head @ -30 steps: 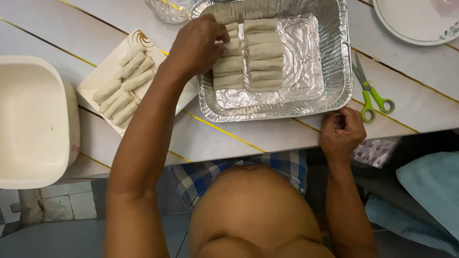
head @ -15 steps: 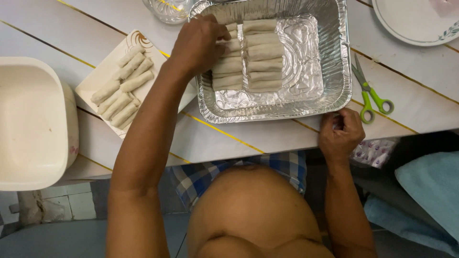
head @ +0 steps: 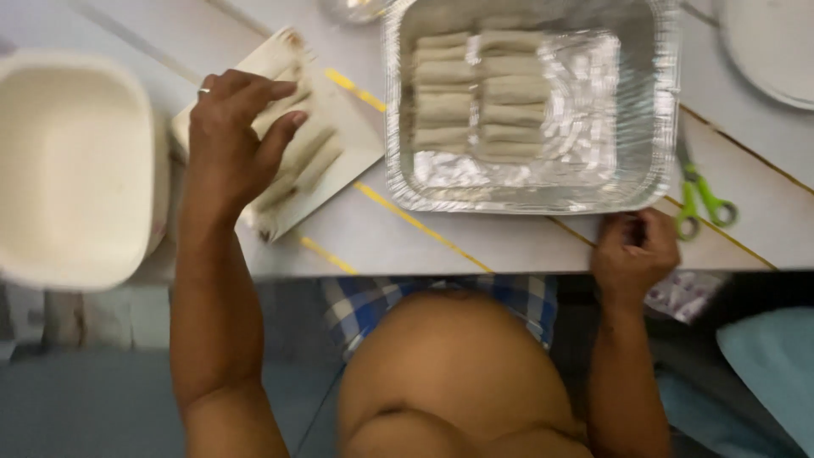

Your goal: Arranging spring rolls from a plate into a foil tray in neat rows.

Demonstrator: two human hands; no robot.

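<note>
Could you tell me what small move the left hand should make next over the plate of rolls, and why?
Probably close the fingers on one roll and lift it. The left hand lies spread over the rolls on the white plate, while the foil tray holds two rows and bare foil remains beside them.

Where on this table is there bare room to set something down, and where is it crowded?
Bare tabletop runs along the near edge, between the white plate of rolls and the right hand, in front of the foil tray. The tray's right part, beside its rolls, is bare foil. Crowded: the left hand covers the white plate, close beside the cream tub; green scissors sit right of the tray.
</note>
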